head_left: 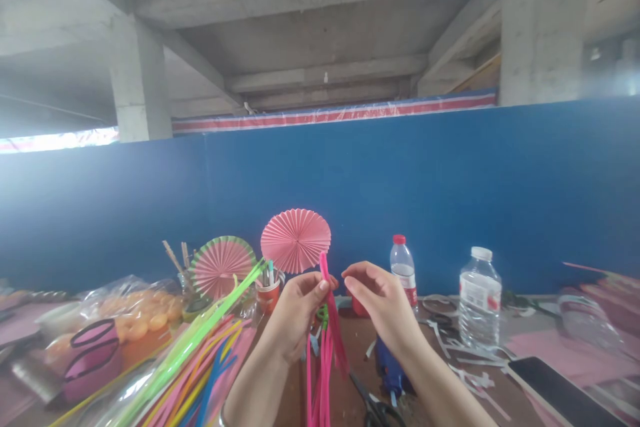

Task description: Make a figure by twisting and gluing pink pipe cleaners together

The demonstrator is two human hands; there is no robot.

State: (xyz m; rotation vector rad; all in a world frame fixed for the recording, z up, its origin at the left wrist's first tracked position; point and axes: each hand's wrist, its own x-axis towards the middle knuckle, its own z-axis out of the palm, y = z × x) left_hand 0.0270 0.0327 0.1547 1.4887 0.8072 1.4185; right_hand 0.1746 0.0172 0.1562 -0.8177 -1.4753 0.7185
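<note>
My left hand (303, 310) is closed, with thumb and fingers pinching a bright pink pipe cleaner (336, 330) upright near the middle of the view. Its folded-looking top sticks up above the thumb, and a blurred length hangs below. To the right, my right hand (377, 300) holds nothing that I can see. Its fingers are curved, its thumb slightly apart from them, and the fingertips are a short gap from the pink pipe cleaner. More pink pipe cleaners (315, 393) hang or lie below my left hand, beside a small green curl (323, 313).
Pleated pink paper fans (296, 240) stand at the back. Colourful pipe cleaners (200, 373) lie at left, near a bag of orange balls (145, 320). Scissors (375, 407), a blue glue gun (393, 367), water bottles (480, 300), paper scraps and a phone (560, 390) lie at right.
</note>
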